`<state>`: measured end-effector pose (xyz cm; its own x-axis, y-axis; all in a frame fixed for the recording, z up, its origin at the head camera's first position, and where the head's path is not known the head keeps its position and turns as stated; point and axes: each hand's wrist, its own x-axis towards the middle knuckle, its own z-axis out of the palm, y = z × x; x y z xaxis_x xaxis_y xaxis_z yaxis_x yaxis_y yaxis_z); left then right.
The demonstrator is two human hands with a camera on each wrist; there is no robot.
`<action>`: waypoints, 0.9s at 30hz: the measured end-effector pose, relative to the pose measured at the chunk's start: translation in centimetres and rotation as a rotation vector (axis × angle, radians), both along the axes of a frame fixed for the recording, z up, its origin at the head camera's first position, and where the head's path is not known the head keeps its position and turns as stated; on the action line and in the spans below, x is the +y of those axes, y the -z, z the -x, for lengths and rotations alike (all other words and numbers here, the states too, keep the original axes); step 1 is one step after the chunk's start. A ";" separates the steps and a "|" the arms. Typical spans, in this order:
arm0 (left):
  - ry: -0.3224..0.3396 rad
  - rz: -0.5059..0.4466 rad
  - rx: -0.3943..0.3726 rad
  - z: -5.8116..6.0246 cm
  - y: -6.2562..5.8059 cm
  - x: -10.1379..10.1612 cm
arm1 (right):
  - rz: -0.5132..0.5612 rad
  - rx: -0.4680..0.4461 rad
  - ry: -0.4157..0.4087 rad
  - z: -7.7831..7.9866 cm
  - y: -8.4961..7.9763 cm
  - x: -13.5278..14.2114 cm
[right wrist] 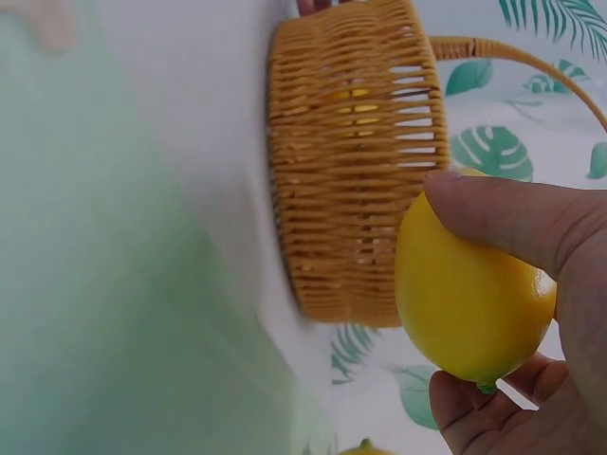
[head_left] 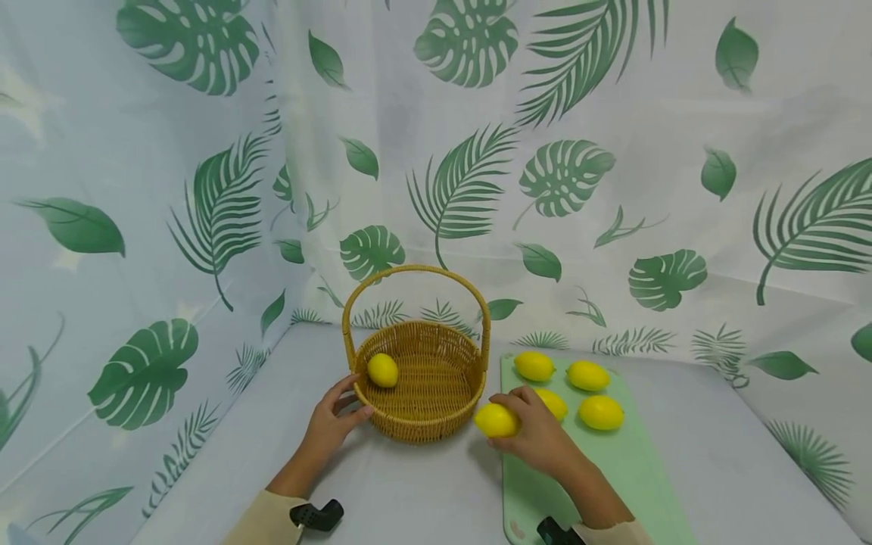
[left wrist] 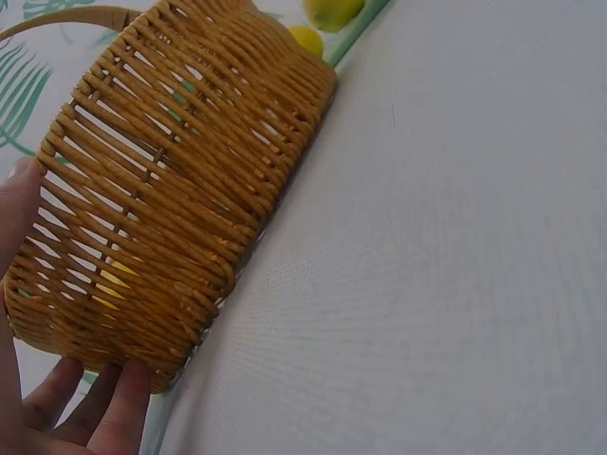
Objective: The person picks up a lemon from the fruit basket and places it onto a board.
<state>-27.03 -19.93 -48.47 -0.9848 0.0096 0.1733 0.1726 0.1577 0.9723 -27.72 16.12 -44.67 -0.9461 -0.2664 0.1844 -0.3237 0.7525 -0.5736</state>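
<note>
My right hand (head_left: 538, 435) grips a yellow lemon (head_left: 496, 420) above the left edge of the light green cutting board (head_left: 545, 492); in the right wrist view the thumb lies across the lemon (right wrist: 469, 284) with fingers behind it. A wicker basket (head_left: 422, 431) with a tall arched handle stands left of the board. One lemon (head_left: 383, 370) rests inside it at the left. My left hand (head_left: 330, 424) holds the basket's left side. In the left wrist view its thumb is at the rim and the fingertips (left wrist: 123, 408) touch the woven wall.
Several more lemons (head_left: 601, 412) lie on the far part of the board, one partly hidden behind my right hand. The basket and board stand on a white tabletop (head_left: 409, 499). Leaf-printed curtains (head_left: 463, 98) close off the back and the left side.
</note>
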 end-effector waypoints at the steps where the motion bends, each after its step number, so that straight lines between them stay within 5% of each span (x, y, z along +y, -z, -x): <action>1: -0.002 -0.001 0.002 0.1 0.2 0.0 | -0.002 -0.006 0.003 -0.1 0.1 0.2; 10: -0.040 0.012 0.053 1.8 3.1 -0.5 | -0.002 -0.013 -0.010 -0.7 0.5 1.4; 27: -0.027 -0.023 0.043 1.7 3.1 -0.6 | -0.044 -0.015 0.014 -0.9 1.6 3.8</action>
